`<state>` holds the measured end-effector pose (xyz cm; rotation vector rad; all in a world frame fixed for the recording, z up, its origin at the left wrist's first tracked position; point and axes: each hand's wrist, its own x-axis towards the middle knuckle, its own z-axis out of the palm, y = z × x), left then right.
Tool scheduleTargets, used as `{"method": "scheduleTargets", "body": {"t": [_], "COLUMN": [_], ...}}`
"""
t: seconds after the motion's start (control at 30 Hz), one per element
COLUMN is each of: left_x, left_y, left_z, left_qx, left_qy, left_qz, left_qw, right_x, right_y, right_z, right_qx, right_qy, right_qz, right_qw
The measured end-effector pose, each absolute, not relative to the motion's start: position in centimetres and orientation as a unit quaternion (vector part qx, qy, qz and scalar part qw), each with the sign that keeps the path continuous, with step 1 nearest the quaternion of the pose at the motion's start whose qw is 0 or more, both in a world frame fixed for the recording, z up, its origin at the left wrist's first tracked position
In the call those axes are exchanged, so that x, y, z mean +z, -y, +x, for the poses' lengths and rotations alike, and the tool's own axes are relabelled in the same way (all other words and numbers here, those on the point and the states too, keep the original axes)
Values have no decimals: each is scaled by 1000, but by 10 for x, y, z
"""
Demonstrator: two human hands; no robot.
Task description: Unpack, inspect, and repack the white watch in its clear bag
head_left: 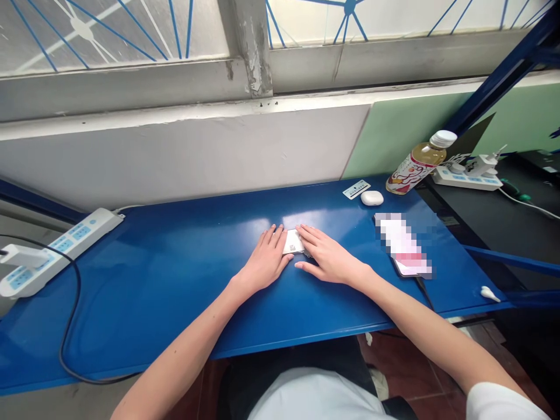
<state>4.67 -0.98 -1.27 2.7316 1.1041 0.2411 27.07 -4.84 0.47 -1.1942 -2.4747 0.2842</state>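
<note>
A small, flat white piece [293, 241] with a dark square print, perhaps a card or a thin pack, lies on the blue table [175, 280]. My left hand [266, 256] rests palm down over its left end, fingers stretched out and the thumb along the near edge. Over the right end lies my right hand [327, 254], its fingers extended and the thumb apart from them on the near side. Both ends of the white piece are hidden under the fingers, so its full size does not show.
On the right are a phone [400, 242] with a cable, a white earbud case [371, 198], a printed card [356, 189], a drink bottle [413, 169] and one earbud [489, 293]. Power strips stand at the left [65, 251] and far right [468, 178]. A black cable [72, 326] crosses the left side.
</note>
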Motion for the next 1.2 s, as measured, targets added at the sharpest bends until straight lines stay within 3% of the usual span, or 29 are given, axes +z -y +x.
{"method": "scheduleTargets", "body": {"t": [0.3, 0.53, 0.73, 0.97, 1.2], "left_x": [-12, -8, -4, 5, 4], "left_y": [10, 9, 10, 8, 10], "left_z": [46, 45, 44, 42, 42], "left_qx": [97, 126, 156, 197, 216], "left_qy": [-366, -335, -325, -347, -343], "left_qz": [919, 918, 909, 895, 897], "left_qw": [110, 170, 209, 199, 178], "right_x": [-4, -5, 7, 19, 13], "right_y": [33, 22, 24, 28, 22], "right_z": [284, 308, 314, 308, 305], "right_qx": [88, 114, 109, 221, 369], "right_qy": [837, 844, 812, 683, 557], "right_qz": [-473, -431, -411, -450, -497], "right_qw": [263, 299, 400, 531, 553]}}
